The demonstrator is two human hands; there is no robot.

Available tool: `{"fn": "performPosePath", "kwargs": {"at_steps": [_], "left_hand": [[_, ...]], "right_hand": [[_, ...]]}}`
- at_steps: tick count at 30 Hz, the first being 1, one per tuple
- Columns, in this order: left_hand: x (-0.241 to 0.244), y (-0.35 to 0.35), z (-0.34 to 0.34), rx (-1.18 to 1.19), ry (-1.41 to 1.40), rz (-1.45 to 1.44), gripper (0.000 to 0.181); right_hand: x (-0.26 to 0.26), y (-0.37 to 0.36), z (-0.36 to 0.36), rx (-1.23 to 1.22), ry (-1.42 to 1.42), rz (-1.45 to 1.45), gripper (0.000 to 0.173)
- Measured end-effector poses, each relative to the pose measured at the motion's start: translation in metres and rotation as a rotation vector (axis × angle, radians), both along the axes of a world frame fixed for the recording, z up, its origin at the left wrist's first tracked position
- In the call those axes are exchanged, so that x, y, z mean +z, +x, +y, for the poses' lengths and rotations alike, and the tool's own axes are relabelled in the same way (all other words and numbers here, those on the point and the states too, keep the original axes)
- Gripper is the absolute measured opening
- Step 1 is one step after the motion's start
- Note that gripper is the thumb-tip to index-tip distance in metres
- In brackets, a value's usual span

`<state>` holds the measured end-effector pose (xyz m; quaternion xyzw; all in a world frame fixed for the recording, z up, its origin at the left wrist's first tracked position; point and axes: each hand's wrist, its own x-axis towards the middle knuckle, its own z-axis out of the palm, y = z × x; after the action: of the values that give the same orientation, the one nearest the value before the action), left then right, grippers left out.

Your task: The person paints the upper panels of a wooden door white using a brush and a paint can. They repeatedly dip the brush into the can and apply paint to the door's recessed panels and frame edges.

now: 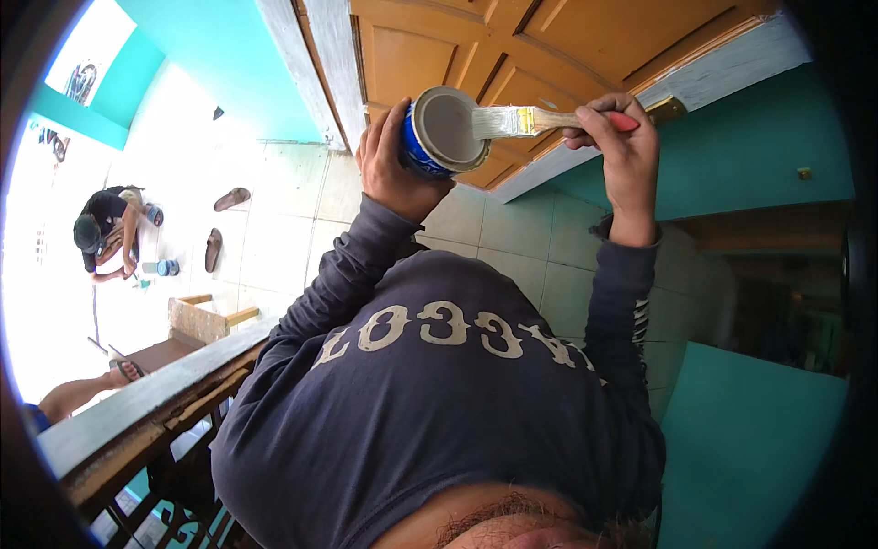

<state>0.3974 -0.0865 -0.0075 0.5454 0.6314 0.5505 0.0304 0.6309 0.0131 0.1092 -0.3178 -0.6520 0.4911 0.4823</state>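
My left hand (392, 161) is wrapped around a blue paint can (416, 141) and holds it up, tilted so that its round mouth faces the camera. Greyish-white paint (449, 118) shows inside. From the right, a flat paintbrush (557, 121) reaches over the can's rim. My right hand (621, 130) grips its wooden handle near the red end. White paint coats the bristles (499, 123), whose tips lie at the inner edge of the can's mouth. Whether they touch the paint inside I cannot tell.
Beyond the can stands an orange-brown panelled wooden door (411, 58) with a whitish painted frame (336, 62) and a brass door handle (667, 110). At left a person (110, 230) crouches by a can (167, 267). Slippers (213, 248) lie on the tiles. A windowsill (158, 391) runs lower left.
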Motion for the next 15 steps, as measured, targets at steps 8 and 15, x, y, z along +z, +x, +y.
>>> {"fn": "performPosePath", "kwargs": {"at_steps": [8, 15], "left_hand": [[-0.009, -0.012, 0.065, -0.291, 0.143, -0.265, 0.109], [0.014, -0.039, 0.134, -0.575, 0.016, -0.45, 0.118]], "right_hand": [[-0.066, 0.006, 0.05, -0.055, -0.652, 0.67, 0.016], [-0.002, 0.004, 0.119, 0.213, -0.338, 0.869, 0.02]]}}
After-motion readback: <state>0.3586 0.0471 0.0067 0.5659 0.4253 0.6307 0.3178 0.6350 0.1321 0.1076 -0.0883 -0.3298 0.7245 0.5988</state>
